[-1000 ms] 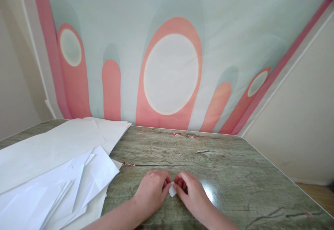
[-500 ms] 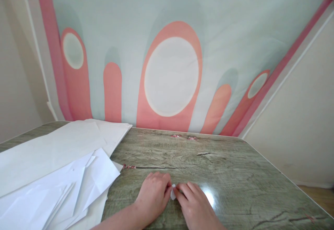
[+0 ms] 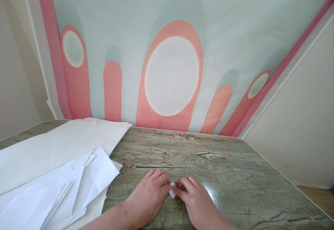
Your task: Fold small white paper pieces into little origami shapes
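Between my two hands is a small folded piece of white paper, held just above or on the wood-grain table. My left hand pinches its left side between thumb and fingers. From the other side, my right hand grips it with the thumb and curled fingers. Part of the paper is covered by the fingertips, so its full shape does not show.
On the left of the table lie large white sheets, with several smaller folded papers on top. A backdrop with coral shapes hangs behind the far edge.
The fingers have shifted on the paper, and its turned lower corner now shows more plainly. Both wrists have spread slightly outward, the left to the left and the right to the right.
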A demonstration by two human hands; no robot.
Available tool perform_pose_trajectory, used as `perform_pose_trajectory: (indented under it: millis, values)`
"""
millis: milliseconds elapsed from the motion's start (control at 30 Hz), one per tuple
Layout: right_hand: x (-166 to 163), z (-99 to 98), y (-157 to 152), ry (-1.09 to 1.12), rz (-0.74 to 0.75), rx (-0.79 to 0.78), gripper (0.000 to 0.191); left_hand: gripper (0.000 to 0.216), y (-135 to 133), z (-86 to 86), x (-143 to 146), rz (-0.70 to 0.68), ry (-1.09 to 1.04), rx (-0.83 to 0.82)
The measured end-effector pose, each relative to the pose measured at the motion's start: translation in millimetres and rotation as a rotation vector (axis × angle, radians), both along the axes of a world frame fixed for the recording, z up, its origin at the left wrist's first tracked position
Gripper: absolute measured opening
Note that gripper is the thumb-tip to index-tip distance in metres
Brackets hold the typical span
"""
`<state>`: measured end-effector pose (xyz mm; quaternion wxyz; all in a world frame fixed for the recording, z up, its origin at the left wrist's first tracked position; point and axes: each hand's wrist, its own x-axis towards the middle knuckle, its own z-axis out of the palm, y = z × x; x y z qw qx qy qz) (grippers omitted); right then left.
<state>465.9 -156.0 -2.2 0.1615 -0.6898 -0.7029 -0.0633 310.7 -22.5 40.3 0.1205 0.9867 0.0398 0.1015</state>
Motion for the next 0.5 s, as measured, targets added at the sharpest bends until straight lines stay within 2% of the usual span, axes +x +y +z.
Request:
perform_pose_trajectory:
  millis: [167,367,500]
  values:
    - [6.6,4.4,0.3,0.048,0.017,0.003,0.026,0.03,-11.3,-5.4,3.6,0.004,0.071,0.133]
    - [5.2,7.3,-1.1,0.037,0.005,-0.024,0.028,0.039,-4.9,-11.5,1.0,0.066,0.031,0.032]
    - [5.9,4.4,-2.6,0.019,0.012,-0.016,0.027,0.05,1.0,-17.4,-2.3,0.086,0.03,0.04]
